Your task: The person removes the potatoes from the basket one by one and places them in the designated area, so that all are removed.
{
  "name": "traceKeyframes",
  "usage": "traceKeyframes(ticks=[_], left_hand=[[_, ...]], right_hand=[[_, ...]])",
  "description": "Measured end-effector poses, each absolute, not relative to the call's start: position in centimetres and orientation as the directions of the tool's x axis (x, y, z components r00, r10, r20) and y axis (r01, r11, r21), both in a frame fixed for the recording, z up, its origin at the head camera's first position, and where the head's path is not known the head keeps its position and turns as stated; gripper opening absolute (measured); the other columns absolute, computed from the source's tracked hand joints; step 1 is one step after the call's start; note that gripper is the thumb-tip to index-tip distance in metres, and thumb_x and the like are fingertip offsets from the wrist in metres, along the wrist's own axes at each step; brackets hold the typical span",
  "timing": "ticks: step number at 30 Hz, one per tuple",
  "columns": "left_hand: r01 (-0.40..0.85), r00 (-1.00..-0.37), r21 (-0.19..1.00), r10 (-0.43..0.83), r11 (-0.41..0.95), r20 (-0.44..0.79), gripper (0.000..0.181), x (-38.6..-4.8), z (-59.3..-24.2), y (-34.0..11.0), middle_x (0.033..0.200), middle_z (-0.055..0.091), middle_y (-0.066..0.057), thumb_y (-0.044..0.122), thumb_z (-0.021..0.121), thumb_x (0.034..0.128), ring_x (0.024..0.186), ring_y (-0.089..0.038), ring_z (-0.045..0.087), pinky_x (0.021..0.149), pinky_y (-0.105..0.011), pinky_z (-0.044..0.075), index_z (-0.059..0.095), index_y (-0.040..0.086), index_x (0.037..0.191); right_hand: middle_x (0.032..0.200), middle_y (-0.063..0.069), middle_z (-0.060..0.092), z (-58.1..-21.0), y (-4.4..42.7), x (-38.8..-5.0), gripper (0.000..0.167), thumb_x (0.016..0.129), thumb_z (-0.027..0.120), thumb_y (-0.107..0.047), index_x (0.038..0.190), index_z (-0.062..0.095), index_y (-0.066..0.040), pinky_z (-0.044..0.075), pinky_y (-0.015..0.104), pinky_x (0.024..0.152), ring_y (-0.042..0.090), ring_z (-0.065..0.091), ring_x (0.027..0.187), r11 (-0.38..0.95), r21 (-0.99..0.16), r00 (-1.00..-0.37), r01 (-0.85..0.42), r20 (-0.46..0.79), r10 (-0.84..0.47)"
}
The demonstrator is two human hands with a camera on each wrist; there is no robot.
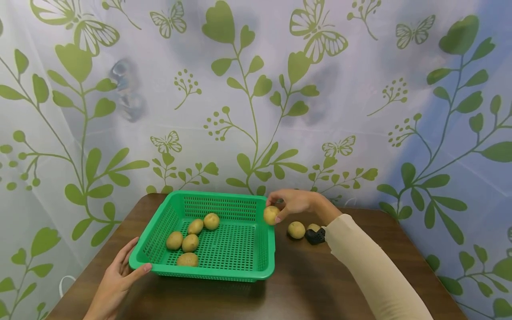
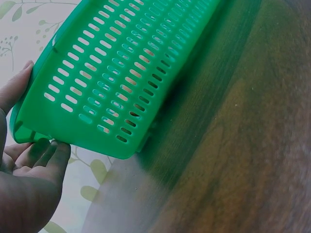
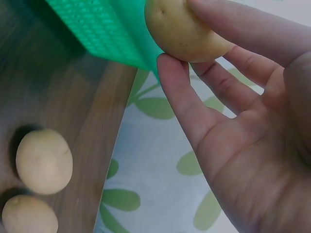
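My right hand (image 1: 294, 202) pinches a potato (image 1: 271, 215) between thumb and fingers, at the right rim of the green plastic basket (image 1: 265, 262). In the right wrist view the same potato (image 3: 182, 31) shows in the fingertips. With my left hand (image 1: 120, 273) I hold the basket's near left corner; in the left wrist view the thumb lies on the outside of the rim (image 2: 24, 107) and the fingers curl beneath it. Several potatoes (image 1: 190, 243) lie in the left half of the basket.
Right of the basket, two more potatoes, one in full view (image 1: 296, 230) and one (image 1: 314, 227) partly hidden by a black wrist device (image 1: 315, 236), sit on the brown wooden table (image 1: 304, 284). A leaf-patterned curtain (image 1: 256, 89) hangs behind the table.
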State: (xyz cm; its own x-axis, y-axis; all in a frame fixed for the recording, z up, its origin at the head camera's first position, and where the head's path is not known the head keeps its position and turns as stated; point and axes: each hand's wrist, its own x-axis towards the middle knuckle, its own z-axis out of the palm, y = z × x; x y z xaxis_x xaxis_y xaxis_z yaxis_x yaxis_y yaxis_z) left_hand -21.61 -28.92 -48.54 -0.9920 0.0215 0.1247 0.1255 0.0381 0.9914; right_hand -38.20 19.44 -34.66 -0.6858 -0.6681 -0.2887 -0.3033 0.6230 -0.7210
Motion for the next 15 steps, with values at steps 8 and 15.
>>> traceKeyframes(ticks=[8, 15], left_hand=[[0.121, -0.992, 0.992, 0.034, 0.021, 0.121, 0.080, -21.7, -48.6, -29.1, 0.161, 0.032, -0.001, 0.005, 0.064, 0.1037, 0.127, 0.010, 0.048, 0.094, -0.013, 0.048, 0.016, 0.015, 0.166], [0.148, -0.989, 0.989, 0.030, 0.011, 0.147, 0.079, -21.6, -48.8, -28.9, 0.155, 0.039, 0.007, 0.002, 0.064, 0.1031, 0.126, 0.009, 0.049, 0.094, -0.014, 0.049, 0.017, 0.011, 0.166]], right_hand=[[0.129, 0.008, 0.054, -34.9, 20.9, -37.9, 0.041, 0.091, 0.083, -0.012, 0.126, 0.062, -0.011, 0.051, 0.046, 0.100, 0.031, 0.053, 0.125, 0.635, -0.721, -0.717, -0.277, -0.285, -0.636], [0.133, 0.010, 0.052, -35.3, 22.3, -37.9, 0.043, 0.090, 0.083, -0.012, 0.127, 0.061, -0.009, 0.049, 0.047, 0.100, 0.031, 0.051, 0.125, 0.640, -0.720, -0.727, -0.268, -0.285, -0.625]])
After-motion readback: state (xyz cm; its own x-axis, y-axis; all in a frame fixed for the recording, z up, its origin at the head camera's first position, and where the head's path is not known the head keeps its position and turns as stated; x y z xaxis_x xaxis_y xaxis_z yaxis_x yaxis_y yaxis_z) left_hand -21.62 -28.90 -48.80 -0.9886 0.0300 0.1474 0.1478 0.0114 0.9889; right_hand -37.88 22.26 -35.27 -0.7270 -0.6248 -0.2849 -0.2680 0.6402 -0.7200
